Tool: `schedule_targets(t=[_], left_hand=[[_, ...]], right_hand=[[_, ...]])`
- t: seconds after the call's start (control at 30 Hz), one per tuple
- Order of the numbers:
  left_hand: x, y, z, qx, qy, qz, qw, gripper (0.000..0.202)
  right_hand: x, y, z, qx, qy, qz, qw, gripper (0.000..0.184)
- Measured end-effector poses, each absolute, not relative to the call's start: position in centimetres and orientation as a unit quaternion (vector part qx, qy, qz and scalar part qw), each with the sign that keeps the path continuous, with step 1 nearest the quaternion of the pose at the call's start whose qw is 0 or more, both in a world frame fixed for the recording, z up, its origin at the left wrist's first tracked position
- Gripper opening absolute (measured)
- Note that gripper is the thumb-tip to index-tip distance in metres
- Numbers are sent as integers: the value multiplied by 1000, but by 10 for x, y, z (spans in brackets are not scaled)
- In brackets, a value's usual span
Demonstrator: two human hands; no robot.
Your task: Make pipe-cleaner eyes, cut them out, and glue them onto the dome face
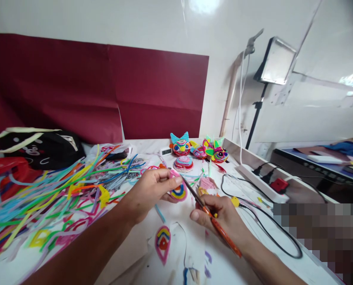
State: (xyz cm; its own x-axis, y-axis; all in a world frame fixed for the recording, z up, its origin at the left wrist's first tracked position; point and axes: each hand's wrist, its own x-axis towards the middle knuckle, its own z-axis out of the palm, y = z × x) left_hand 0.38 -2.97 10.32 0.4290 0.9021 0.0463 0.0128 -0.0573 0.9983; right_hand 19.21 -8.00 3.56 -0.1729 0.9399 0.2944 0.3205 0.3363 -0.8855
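Note:
My left hand [155,186] pinches a coiled pipe-cleaner piece [178,193] with a pink rim and yellow, blue and white bands. In my right hand [220,217] is a slim orange-handled tool [220,229] with long, thin, dark metal tips. I cannot make out its exact kind. Those tips reach the upper right edge of the pink-rimmed piece. Below my hands, a teardrop-shaped pipe-cleaner piece [163,244] with a pink border and red centre lies flat on the white table [146,271].
Many loose pipe cleaners [60,194] cover the left side. Finished colourful pipe-cleaner figures [181,147] stand at the back, near a small white digital timer [165,151]. A power strip [262,184] with black cables [285,247] lies right. A lamp [278,61] stands behind.

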Motion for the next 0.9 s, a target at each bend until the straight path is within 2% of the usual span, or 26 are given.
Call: schedule_targets(t=[0.17, 0.4, 0.9], left_hand=[[4, -30, 103, 623, 366, 373, 582, 22], [3, -29, 105, 633, 380, 369, 565, 25], [3, -29, 103, 652, 375, 363, 550, 23]], right_hand=[[192, -80, 38, -466, -684, 339, 448, 52], [195, -78, 36, -456, -684, 362, 441, 42], [198, -79, 41, -456, -685, 381, 422, 45]])
